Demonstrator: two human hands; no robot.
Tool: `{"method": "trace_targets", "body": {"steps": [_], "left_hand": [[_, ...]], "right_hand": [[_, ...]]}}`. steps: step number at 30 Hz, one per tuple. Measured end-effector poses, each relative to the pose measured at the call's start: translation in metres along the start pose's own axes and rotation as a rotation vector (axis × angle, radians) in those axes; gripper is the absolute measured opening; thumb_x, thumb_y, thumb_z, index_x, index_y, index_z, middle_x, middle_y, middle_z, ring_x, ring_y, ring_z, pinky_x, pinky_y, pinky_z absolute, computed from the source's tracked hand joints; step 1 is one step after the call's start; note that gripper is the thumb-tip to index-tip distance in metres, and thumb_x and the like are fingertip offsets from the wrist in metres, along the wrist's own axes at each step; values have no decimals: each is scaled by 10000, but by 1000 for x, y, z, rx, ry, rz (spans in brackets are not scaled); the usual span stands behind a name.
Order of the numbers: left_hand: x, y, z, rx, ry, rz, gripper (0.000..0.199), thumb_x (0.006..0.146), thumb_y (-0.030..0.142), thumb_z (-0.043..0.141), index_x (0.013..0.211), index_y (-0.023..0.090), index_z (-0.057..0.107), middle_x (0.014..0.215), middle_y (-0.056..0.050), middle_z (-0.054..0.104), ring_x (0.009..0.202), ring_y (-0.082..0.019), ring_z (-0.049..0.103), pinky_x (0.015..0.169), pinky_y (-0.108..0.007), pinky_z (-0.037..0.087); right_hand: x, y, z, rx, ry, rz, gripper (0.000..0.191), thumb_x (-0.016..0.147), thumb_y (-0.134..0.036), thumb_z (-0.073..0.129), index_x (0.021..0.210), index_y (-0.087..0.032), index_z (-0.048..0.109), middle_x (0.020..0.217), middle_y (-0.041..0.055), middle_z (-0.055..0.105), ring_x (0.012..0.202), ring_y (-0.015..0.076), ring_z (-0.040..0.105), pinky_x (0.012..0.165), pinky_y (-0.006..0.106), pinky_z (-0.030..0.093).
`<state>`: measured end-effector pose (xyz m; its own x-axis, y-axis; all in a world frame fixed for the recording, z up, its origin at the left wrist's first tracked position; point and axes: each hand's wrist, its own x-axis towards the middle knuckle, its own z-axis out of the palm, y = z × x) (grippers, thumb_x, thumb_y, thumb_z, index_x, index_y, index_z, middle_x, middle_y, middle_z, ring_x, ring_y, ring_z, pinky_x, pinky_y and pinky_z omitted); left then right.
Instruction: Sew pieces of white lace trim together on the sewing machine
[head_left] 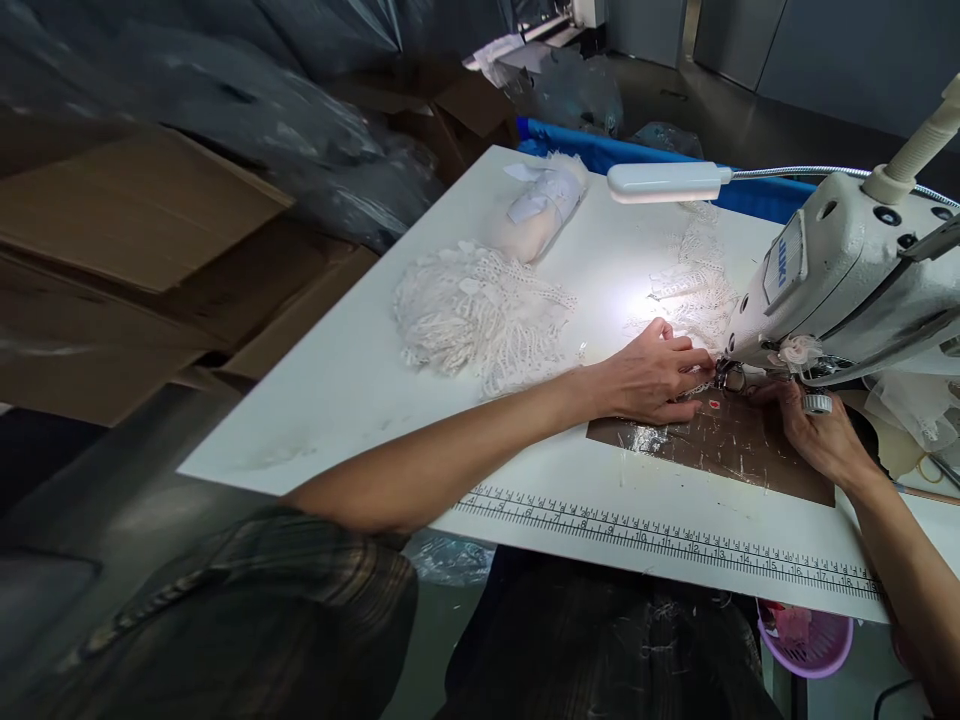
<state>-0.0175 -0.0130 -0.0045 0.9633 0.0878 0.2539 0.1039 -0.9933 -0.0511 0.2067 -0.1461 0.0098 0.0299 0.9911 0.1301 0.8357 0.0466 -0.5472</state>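
Note:
A white sewing machine [847,250] marked JUKI stands at the right, its presser foot [729,376] low over the bed. Just left of the foot, my left hand [660,378] has its fingers bent and closed on white lace [694,300], which runs back from the hand. To the right of the foot is my right hand [814,430], fingers drawn together beside the needle area. The machine head and a round knob partly cover those fingers, so what they hold is hidden. Beneath both hands lies a brown, scuffed plate [750,450].
A heap of white lace [480,315] and a wrapped pale roll [544,210] lie on the white table [360,400]. A lamp [664,182] hangs above. A printed ruler [660,540] follows the front edge. Cardboard boxes [127,200] stand left; a purple basket [817,650] sits below.

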Motion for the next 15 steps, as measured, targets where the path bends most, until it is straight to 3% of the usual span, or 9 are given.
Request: {"method": "trace_targets", "body": {"steps": [3,6,10,15], "left_hand": [[0,0,0,-7,-12,-12,380,964,378,413,1169,162,648,1239,-95,637,874,-222,566,792,-411,333],[0,2,1,-25,-15,-32,374,964,370,406,1182,165,630,1243,-103,630,906,-230,572,812,-413,346],[-2,3,3,-77,22,-73,388,966,368,411,1235,136,568,1291,-144,598,1058,-257,574,938,-438,359],[-1,-1,4,-199,23,-110,528,965,376,471,1401,95,370,1389,-187,531,1309,-278,472,1124,-448,270]], "right_hand": [[2,2,5,-20,88,38,681,943,-696,205,749,-208,639,849,113,680,857,266,640,741,411,534],[-3,-1,10,-15,165,37,659,927,-725,224,847,-217,636,961,112,662,986,274,614,826,423,527],[-8,0,19,-31,296,45,589,943,-678,271,956,-213,633,1026,126,640,1020,272,605,872,435,513],[-7,10,29,-91,362,35,460,949,-574,348,807,-211,593,898,106,601,890,251,607,802,417,526]]}}
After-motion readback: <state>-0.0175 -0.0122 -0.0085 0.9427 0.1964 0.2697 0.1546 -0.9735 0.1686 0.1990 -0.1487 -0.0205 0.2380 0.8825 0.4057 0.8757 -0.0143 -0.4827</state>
